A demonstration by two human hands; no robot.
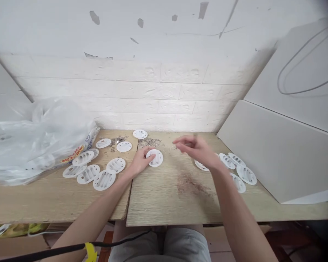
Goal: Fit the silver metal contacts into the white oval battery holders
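My left hand (141, 160) rests on the wooden table (158, 203) with its fingers curled round the left edge of a round white plastic battery holder (155, 158), pinning it flat. My right hand (194, 149) hovers just right of it, smeared by motion, fingers pointing left toward a scatter of small metal springs (150, 142). I cannot make out whether those fingers hold anything. Behind the springs lies one more white disc (140, 134).
Several white discs (98, 173) lie at the left beside a clear plastic bag (35, 142). Several more discs (237, 169) sit at the right next to a slanted white panel (276, 153). A brick wall closes the back. A black cable (71, 249) crosses below.
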